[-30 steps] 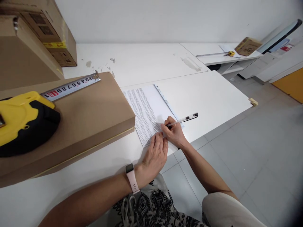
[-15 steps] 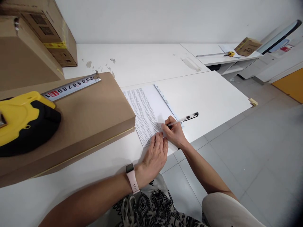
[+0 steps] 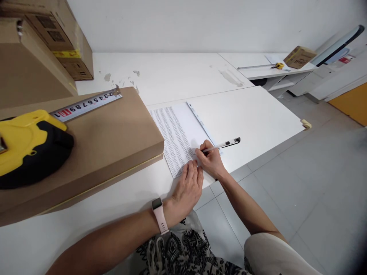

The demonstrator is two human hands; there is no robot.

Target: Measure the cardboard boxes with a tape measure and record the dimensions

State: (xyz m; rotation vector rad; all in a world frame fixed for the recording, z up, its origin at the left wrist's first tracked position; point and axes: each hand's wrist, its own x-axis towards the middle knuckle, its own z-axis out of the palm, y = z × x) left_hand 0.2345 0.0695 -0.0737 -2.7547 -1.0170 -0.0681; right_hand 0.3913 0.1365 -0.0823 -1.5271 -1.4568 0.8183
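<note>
Left hand on paper perhaps part-under box

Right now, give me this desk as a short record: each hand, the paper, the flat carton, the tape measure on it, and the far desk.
left hand: fingers laid on the paper's near end
right hand: gripping a pen, tip down toward the paper
paper: columns of small writing, unreadable here; blank strip beside them
flat carton: left of the paper
tape measure: yellow and black, blade partly out
far desk: small box, another tape measure
</note>
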